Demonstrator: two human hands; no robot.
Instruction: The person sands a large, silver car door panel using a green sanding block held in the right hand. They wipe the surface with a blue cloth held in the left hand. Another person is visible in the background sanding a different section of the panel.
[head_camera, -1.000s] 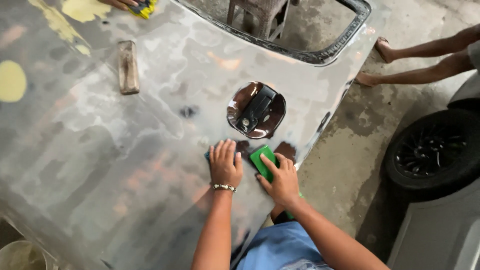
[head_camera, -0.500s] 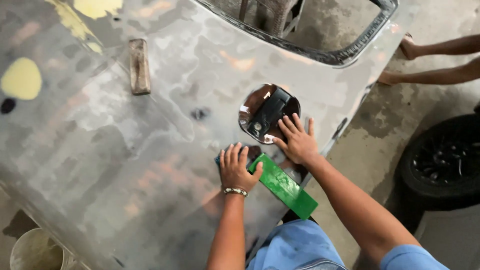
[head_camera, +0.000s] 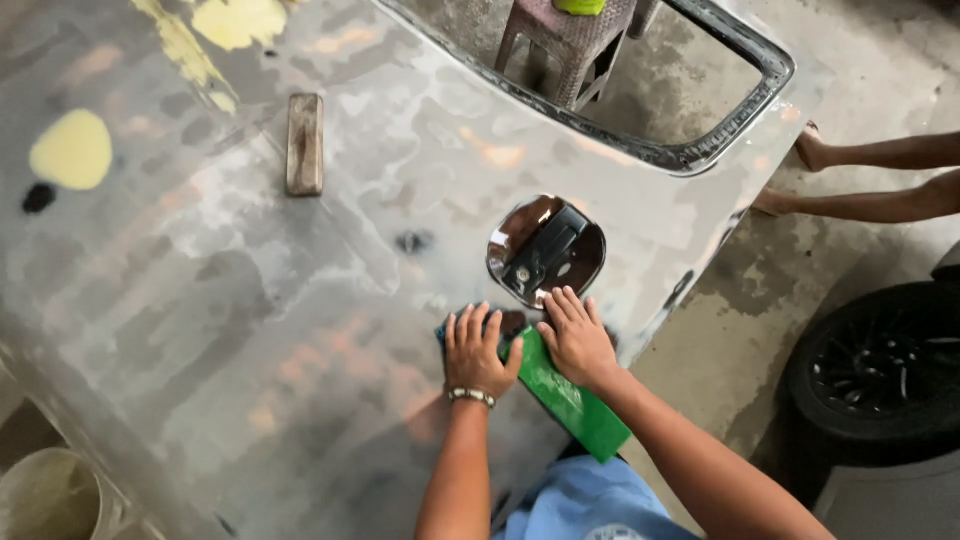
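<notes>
Green sanding sheet (head_camera: 565, 395) pressed flat under both open hands, left hand (head_camera: 478, 352) and right hand (head_camera: 578, 340), on car panel (head_camera: 250, 300); even pressure would suit

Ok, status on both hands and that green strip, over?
Left hand flat on green strip, right hand pressing beside it. Strip lies on sanded car panel, below round filler recess. Wooden block well clear.

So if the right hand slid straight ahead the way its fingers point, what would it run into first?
Probably the round fuel filler recess in the sanded car panel: the right hand lies flat on the green sheet, its fingertips just short of the rim.
</notes>
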